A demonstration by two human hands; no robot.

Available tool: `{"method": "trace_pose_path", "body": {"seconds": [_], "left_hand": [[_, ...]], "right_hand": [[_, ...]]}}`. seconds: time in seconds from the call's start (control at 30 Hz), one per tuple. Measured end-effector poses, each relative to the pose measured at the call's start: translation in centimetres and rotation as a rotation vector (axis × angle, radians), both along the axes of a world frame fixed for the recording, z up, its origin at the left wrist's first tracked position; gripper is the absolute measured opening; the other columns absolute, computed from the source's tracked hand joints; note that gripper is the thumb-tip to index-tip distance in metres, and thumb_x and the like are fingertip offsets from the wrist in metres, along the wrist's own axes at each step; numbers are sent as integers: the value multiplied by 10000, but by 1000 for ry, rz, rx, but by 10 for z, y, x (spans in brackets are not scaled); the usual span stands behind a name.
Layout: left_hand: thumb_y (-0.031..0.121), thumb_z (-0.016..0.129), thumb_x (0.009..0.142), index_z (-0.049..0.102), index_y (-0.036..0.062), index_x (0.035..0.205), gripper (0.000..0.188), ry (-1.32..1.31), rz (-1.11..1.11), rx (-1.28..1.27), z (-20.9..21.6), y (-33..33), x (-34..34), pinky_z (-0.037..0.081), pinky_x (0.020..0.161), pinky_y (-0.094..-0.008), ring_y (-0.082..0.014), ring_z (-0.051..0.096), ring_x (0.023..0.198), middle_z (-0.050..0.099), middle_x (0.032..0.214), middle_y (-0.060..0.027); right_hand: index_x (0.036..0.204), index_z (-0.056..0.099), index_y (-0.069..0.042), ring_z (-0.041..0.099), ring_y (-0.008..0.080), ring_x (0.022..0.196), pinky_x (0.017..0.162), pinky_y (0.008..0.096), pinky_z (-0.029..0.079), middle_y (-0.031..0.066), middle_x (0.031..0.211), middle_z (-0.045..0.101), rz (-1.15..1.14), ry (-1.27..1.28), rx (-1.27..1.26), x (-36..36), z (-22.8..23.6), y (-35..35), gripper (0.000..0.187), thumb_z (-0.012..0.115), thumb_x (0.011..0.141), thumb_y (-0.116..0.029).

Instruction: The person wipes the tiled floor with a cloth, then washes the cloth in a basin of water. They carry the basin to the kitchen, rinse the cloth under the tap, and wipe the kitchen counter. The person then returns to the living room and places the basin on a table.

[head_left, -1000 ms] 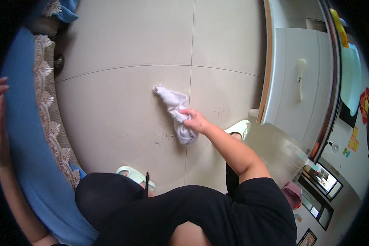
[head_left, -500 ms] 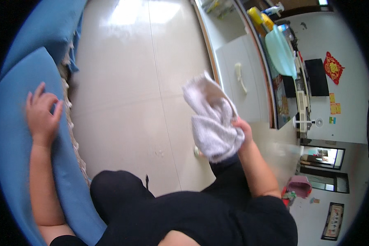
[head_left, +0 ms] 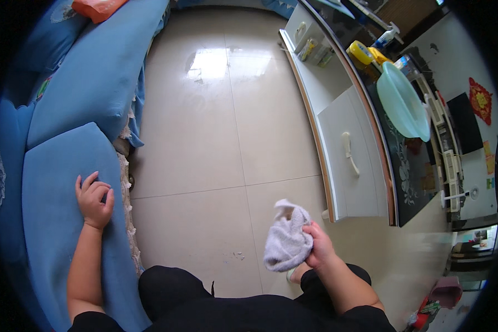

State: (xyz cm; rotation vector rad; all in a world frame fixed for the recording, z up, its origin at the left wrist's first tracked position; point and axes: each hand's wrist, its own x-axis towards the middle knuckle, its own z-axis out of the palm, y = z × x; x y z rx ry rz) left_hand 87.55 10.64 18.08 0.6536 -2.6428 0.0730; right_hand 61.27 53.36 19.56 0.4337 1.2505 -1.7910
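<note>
A crumpled white cloth [head_left: 286, 238], looking like a small towel, hangs bunched from my right hand [head_left: 318, 243]. The fingers are closed round one side of it, above the floor near my right knee. My left hand [head_left: 96, 203] lies on the blue sofa cover [head_left: 66, 166], palm side down. Its fingers are loosely bent and apart, and nothing is held in it.
A low cabinet [head_left: 351, 166] with a white drawer front and black top runs along the right. On it stand a pale green basin [head_left: 401, 102], a yellow roll [head_left: 361, 52] and a pump bottle [head_left: 387, 36]. An orange bag [head_left: 98, 8] lies on the far sofa.
My right hand and the cloth now appear lower, closer to my body, and the cloth looks more bunched. The view has tilted, showing more floor and sofa. My left hand stays on the sofa.
</note>
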Motion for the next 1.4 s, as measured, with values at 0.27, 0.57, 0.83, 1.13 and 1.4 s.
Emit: {"method": "trace_pose_path", "body": {"seconds": [0.27, 0.57, 0.83, 1.13, 1.4], "left_hand": [[320, 674, 608, 577, 141, 833, 303, -339, 92, -113, -12, 8, -27, 131, 1008, -562, -235, 377, 1156, 512, 1001, 4], [439, 705, 605, 456, 144, 1190, 701, -1095, 420, 189, 36, 68, -135, 118, 1002, -599, -280, 200, 1281, 351, 1281, -94], [245, 661, 739, 524, 69, 1130, 450, -476, -373, 1025, 69, 340, -244, 300, 991, -449, -386, 378, 1173, 470, 1212, -185], [214, 586, 799, 549, 46, 1094, 342, -621, -211, 1140, 245, 427, -263, 362, 940, -403, -332, 469, 1091, 532, 1127, -177], [229, 554, 826, 578, 16, 1038, 302, -548, -131, 1293, 258, 457, -314, 429, 854, -356, -284, 549, 978, 584, 1023, -161]], "right_hand": [[1150, 422, -8, 538, 230, 1015, 897, 376, 441, 133, 1090, 530, 74, -390, -89, -26, -8, 10, 337, 456, 819, -62], [1192, 410, -21, 528, 200, 1037, 896, 343, 429, 101, 1120, 527, 69, -471, -244, -21, -30, 67, 375, 513, 851, -139], [1219, 402, -21, 525, 217, 1049, 907, 357, 417, 104, 1144, 527, -71, -541, -147, -27, 86, 156, 407, 519, 850, -143], [1204, 430, -49, 535, 208, 1025, 902, 361, 424, 75, 1107, 550, -251, -425, -332, -160, 279, 227, 360, 502, 857, -115], [1238, 407, -69, 484, 222, 1095, 957, 384, 368, 79, 1182, 504, -362, -162, -499, -315, 361, 214, 369, 429, 887, -181]]}}
